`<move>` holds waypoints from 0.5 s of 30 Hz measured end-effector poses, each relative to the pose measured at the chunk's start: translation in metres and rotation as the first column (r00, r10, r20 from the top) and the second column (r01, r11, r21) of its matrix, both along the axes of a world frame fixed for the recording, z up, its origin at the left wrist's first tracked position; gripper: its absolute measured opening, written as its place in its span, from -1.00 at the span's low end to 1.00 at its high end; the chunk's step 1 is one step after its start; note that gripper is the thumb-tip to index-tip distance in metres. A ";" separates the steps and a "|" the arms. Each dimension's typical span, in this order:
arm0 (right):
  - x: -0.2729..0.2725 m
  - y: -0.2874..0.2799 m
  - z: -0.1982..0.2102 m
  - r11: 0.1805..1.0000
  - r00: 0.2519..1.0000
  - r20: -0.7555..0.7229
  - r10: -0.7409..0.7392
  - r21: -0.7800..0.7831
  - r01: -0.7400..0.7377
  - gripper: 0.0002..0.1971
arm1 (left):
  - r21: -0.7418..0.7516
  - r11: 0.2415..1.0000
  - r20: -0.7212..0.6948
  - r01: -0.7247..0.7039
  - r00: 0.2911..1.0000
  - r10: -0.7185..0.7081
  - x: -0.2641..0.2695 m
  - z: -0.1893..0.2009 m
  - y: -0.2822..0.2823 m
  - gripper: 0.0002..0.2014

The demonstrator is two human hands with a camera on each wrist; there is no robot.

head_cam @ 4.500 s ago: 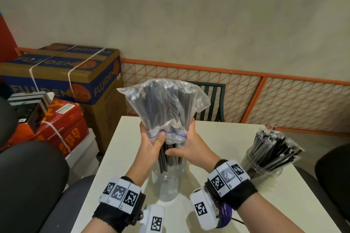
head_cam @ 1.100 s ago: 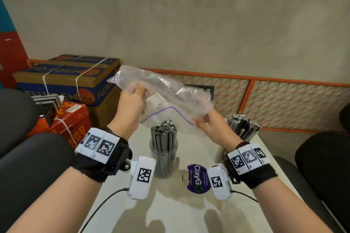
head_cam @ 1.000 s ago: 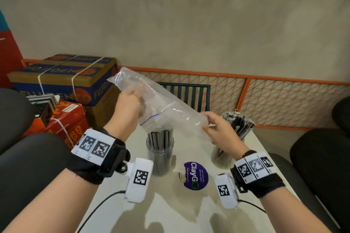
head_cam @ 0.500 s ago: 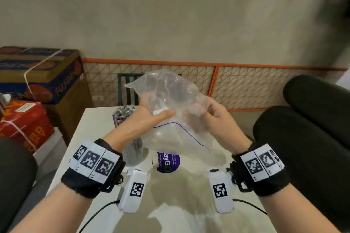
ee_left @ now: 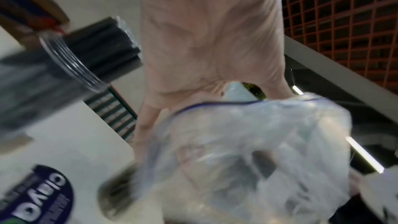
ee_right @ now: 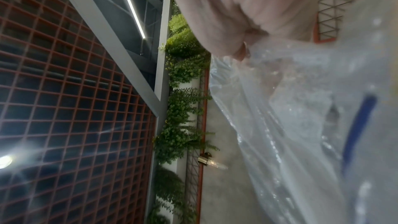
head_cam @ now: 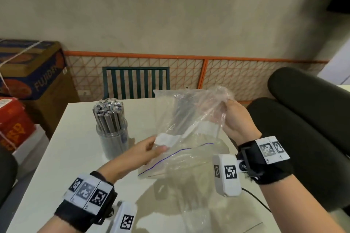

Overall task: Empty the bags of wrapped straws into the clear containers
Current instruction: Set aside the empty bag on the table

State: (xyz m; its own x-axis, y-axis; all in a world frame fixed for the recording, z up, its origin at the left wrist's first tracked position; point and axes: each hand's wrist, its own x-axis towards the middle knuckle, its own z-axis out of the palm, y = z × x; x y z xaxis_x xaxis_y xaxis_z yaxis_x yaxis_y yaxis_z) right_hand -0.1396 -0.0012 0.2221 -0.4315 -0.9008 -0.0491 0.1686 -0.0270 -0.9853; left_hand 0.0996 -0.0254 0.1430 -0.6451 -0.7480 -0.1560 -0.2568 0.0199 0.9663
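Head view: you look down over both wrists at a white counter (head_cam: pixel 79 157).
Left hand (head_cam: pixel 145 154): your fingers are curled and pinch the near side of the empty clear bag (head_cam: pixel 189 128) at its white label strip, just above the blue zip line.
Left wrist view: blurred; the bag (ee_left: pixel 247 151) fills the lower right under your left hand (ee_left: pixel 211 40), with the blue zip line running across its top edge.
Right hand (head_cam: pixel 235 121): your fingers are closed on the bunched far corner of the bag, holding it up off the counter.
Right wrist view: your right hand (ee_right: pixel 247 6) grips crumpled plastic of the bag (ee_right: pixel 290 117); beyond it only a grid ceiling and hanging plants show.
Bag: it hangs slack between your two hands over the right half of the counter, and no straws are visible in it.
Clear container (head_cam: pixel 112 138): it stands upright on the counter to the left of the bag, just beyond your left hand, packed with wrapped straws (head_cam: pixel 108 113) standing on end.
Beyond the counter: a green slatted chair (head_cam: pixel 135 83) and an orange mesh fence (head_cam: pixel 236 75) along the wall.
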 end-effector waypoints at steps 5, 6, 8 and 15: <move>0.010 0.025 -0.005 0.966 0.940 -0.227 0.255 0.105 -0.237 -0.55 | 0.105 0.965 -0.171 -0.240 0.952 0.255 -0.035 0.019 -0.006 -0.86; 0.011 0.032 -0.010 0.949 0.885 -0.350 0.307 0.184 -0.257 -0.49 | 0.148 0.939 -0.206 -0.310 0.919 0.336 -0.041 0.022 -0.006 -0.86; 0.009 0.043 -0.027 0.931 0.759 -0.566 0.323 0.332 -0.149 -0.48 | 0.183 0.886 -0.229 -0.425 0.858 0.459 -0.046 0.019 -0.009 -0.81; -0.033 0.085 -0.073 0.890 0.812 -0.413 0.413 0.372 -0.264 -0.82 | 0.312 0.790 -0.332 -0.529 0.718 0.612 -0.040 0.015 -0.012 -0.79</move>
State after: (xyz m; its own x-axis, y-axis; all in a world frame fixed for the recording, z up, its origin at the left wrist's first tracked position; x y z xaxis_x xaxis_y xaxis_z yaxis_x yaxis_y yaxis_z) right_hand -0.1724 0.0833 0.1492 -0.1380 -0.9706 -0.1974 -0.3692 0.2354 -0.8990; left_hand 0.0601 -0.0372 0.1576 -0.1385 -0.9777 -0.1581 0.2428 -0.1883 0.9516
